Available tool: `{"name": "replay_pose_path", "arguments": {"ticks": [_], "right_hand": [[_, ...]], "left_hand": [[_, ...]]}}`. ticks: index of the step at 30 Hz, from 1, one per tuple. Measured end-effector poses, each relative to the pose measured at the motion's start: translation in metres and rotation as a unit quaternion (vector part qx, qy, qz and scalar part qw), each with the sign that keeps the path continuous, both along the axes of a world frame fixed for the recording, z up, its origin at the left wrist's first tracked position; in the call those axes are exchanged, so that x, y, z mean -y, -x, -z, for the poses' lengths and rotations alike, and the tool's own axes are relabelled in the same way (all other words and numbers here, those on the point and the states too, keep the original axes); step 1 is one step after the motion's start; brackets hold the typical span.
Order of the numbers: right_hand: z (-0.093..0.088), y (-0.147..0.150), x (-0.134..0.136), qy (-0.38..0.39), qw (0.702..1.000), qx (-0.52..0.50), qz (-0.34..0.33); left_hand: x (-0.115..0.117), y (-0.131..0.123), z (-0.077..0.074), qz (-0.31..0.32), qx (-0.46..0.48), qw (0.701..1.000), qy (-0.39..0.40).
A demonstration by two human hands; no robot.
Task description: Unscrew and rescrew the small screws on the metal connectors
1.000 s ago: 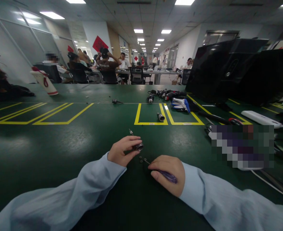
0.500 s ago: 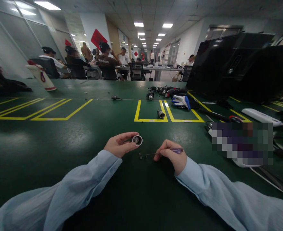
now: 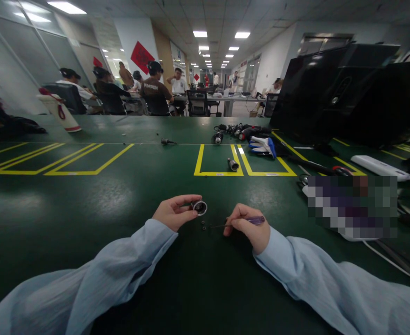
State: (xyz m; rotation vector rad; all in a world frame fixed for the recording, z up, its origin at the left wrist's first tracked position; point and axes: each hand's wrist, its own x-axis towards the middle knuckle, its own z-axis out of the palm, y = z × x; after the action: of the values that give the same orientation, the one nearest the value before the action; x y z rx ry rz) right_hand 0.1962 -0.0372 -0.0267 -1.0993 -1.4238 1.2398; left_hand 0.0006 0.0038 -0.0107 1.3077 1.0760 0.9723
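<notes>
Between the thumb and fingers of my left hand [image 3: 175,212] is a round metal housing [image 3: 200,208], its open end facing me and dark parts inside. My right hand [image 3: 248,224] grips a screwdriver [image 3: 257,220] by its purple see-through handle. The thin shaft points left, its tip just above or on the table; which of these I cannot tell. Two small dark ring-like parts [image 3: 204,225] lie between my hands, left of the tip and below the housing.
On the green table [image 3: 149,260], a metal cylinder part [image 3: 232,164] lies by yellow tape. Behind it are a white-blue glove [image 3: 262,146] and cabled tools [image 3: 239,131]. A black monitor [image 3: 347,97] stands right, a white cup [image 3: 63,111] far left. People sit in the background.
My left hand has lowered the housing slightly and tilted it, so its opening looks different. My right hand and the screwdriver have barely moved.
</notes>
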Motion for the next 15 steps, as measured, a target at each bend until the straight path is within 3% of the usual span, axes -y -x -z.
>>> {"name": "replay_pose_path", "arguments": {"ticks": [9,15], "right_hand": [[0.0029,-0.0038,-0.0005,-0.079,0.994,0.033,-0.072],[0.0047,0.0019,0.0035,-0.126,0.981,0.143,-0.018]], "left_hand": [[0.0033,-0.0005,0.0006,0.004,-0.012,1.0,-0.007],[0.0071,-0.002,-0.0014,0.024,-0.018,1.0,-0.009]]}}
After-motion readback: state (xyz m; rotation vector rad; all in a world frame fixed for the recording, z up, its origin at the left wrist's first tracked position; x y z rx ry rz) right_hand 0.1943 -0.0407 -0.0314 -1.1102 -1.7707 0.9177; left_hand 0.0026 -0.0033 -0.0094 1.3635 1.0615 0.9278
